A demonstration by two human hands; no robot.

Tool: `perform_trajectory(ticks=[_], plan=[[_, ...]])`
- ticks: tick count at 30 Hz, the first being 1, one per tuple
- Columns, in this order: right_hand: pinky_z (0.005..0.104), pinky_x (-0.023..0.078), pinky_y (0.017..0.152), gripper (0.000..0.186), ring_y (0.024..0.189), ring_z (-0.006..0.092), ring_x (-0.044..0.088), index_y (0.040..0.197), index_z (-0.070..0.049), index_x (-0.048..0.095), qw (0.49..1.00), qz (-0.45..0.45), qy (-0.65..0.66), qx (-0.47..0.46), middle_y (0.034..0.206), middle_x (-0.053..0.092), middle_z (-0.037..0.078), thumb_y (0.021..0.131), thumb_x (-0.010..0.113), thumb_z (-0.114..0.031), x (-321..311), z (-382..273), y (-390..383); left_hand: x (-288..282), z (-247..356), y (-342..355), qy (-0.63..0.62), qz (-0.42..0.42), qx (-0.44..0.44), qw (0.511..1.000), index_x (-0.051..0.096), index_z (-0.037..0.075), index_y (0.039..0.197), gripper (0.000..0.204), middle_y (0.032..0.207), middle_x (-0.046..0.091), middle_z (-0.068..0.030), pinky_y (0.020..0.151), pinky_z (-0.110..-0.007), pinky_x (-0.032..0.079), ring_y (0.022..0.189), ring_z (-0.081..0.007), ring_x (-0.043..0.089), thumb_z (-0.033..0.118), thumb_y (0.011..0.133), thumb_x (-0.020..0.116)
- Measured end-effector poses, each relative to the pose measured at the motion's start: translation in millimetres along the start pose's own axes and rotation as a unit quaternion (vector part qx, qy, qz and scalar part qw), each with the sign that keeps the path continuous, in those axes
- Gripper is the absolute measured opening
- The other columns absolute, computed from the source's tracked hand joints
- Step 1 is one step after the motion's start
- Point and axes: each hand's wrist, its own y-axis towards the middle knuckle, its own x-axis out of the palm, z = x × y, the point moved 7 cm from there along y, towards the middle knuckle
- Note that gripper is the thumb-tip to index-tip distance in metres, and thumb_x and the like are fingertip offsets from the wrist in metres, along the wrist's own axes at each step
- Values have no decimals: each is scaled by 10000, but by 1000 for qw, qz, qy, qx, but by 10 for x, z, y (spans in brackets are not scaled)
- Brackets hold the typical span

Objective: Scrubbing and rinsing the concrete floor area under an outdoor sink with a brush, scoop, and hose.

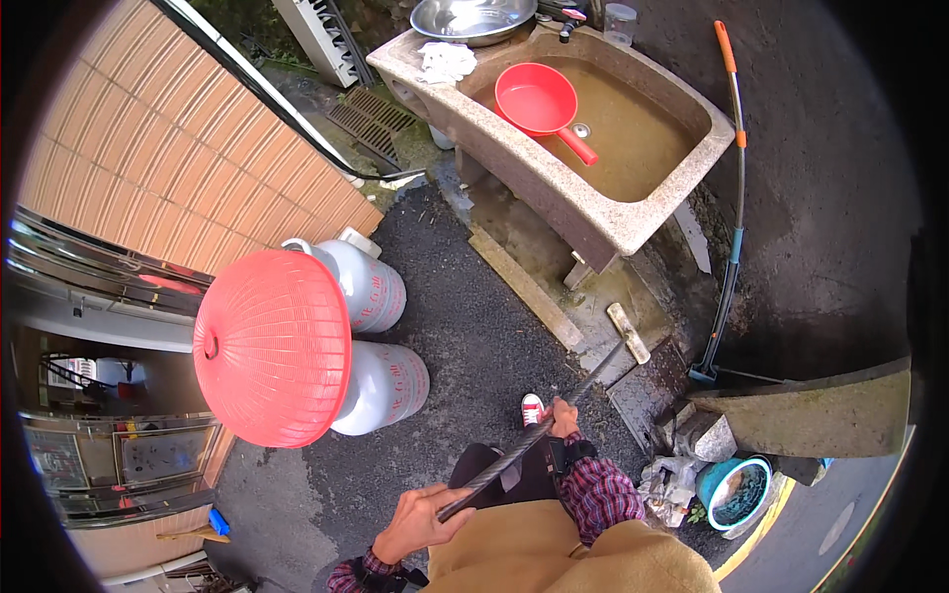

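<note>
Across my body slants a mop [509, 457] with a dark, spiral-patterned handle. My left hand [420, 519] is closed around the handle's upper end, close to my waist. Farther down, my right hand [564, 418] also grips it, with the fingers wrapped round. The narrow pale mop head [629, 333] rests on the wet concrete below the front corner of a stone sink [677, 198]. Whether the head is sponge or cloth I cannot make out.
A red dipper [536, 99] floats in the sink's murky water; a steel basin [473, 18] sits behind. To the left, a red domed cover [277, 346] leans over two grey gas cylinders [388, 387]. At right stand an orange-tipped pole [739, 178] and a teal bucket [733, 492].
</note>
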Motion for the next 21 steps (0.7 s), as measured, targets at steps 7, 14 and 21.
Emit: perform_trajectory(ticks=[7, 14, 21], plan=[[399, 466, 497, 266, 552, 226, 533, 789, -33, 464, 970, -22, -241, 20, 624, 518, 101, 834, 424, -291, 204, -714, 98, -299, 391, 802, 54, -32, 84, 995, 612, 57, 908, 305, 641, 538, -81, 434, -317, 401, 491, -236, 526, 268, 688, 634], [389, 411, 396, 340, 436, 260, 478, 691, -7, 454, 958, 27, -284, 31, 535, 476, 117, 828, 399, -314, 401, -1277, 164, -505, 651, 1454, 83, -70, 237, 966, 596, 47, 843, 278, 614, 506, -95, 438, -347, 385, 496, -271, 526, 293, 712, 592], [366, 416, 481, 374, 487, 256, 482, 677, 7, 487, 952, -4, -304, -25, 559, 502, 132, 794, 414, -341, 576, -1630, 53, -629, 781, 1773, 81, -68, 286, 952, 591, 17, 827, 294, 641, 536, -135, 491, -376, 392, 530, -303, 532, 287, 712, 586]])
